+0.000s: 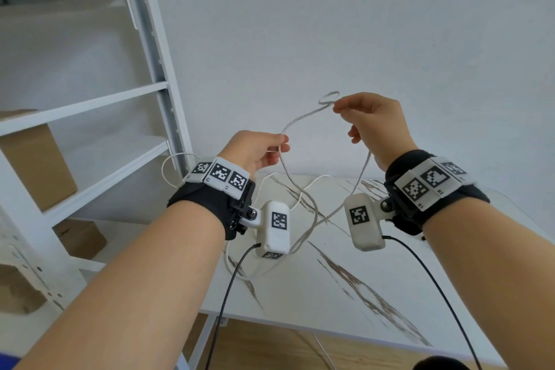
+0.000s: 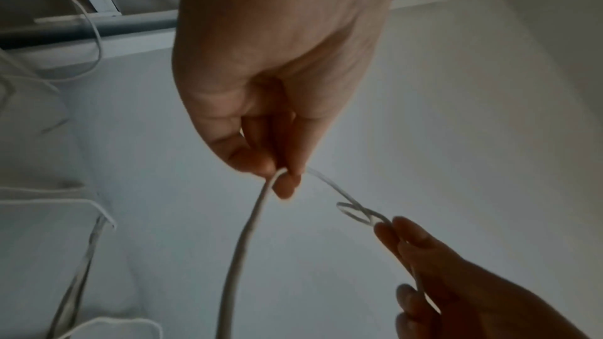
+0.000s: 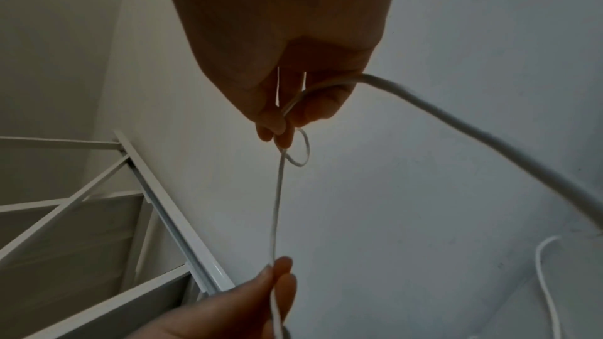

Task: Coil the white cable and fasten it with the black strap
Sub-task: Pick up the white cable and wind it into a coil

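A thin white cable is held up in the air between both hands, in front of the wall. My right hand pinches it where it curls into a small loop; the same loop shows below the fingertips in the right wrist view. My left hand pinches the cable lower and to the left. From both hands the cable hangs down in crossing strands to the table. No black strap is in sight.
A white marble-patterned table lies below the hands, with loose cable loops on it. A white metal shelf rack stands at the left, holding cardboard boxes. A plain white wall is behind.
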Demonstrator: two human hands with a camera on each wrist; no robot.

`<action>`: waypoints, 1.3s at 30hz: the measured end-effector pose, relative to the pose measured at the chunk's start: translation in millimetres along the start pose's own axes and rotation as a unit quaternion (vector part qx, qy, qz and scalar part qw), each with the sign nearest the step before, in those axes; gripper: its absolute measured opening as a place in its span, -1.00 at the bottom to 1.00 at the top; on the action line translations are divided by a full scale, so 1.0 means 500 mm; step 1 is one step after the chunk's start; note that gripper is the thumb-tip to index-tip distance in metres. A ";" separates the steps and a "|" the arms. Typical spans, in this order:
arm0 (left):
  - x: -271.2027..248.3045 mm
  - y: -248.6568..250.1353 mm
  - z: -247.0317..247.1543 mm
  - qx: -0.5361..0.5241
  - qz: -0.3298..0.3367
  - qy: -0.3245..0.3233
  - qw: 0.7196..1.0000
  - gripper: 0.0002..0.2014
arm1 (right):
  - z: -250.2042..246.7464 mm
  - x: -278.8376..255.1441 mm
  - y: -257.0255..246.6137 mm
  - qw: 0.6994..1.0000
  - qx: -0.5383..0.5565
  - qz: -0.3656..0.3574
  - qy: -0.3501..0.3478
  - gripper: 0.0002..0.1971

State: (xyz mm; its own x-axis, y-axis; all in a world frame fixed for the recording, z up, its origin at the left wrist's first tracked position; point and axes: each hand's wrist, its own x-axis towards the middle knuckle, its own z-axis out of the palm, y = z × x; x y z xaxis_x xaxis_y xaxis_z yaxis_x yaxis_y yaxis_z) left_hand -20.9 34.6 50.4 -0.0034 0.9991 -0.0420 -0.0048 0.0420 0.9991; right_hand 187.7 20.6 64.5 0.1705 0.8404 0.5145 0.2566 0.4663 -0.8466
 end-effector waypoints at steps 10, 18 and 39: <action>0.029 -0.002 -0.067 -0.032 0.088 0.262 0.960 -0.90 | -0.028 0.028 0.065 0.967 -0.167 0.065 0.181 -0.64; 0.014 -0.001 -0.069 -0.024 0.163 0.333 0.929 -0.84 | -0.034 0.028 0.057 0.946 -0.202 0.062 0.245 -0.76; 0.028 -0.109 -0.135 0.064 0.061 0.268 0.959 -0.84 | 0.078 -0.055 0.111 0.877 -0.328 0.147 -0.319 -0.87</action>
State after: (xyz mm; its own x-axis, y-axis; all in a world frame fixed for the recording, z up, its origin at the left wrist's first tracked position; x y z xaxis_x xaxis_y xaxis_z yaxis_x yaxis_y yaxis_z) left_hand -88.3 46.2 -5.2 -0.5104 0.8525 0.1123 0.1505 -0.0400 0.9878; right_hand 160.1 34.1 -1.9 -0.1925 0.9787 -0.0712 0.8183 0.1201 -0.5622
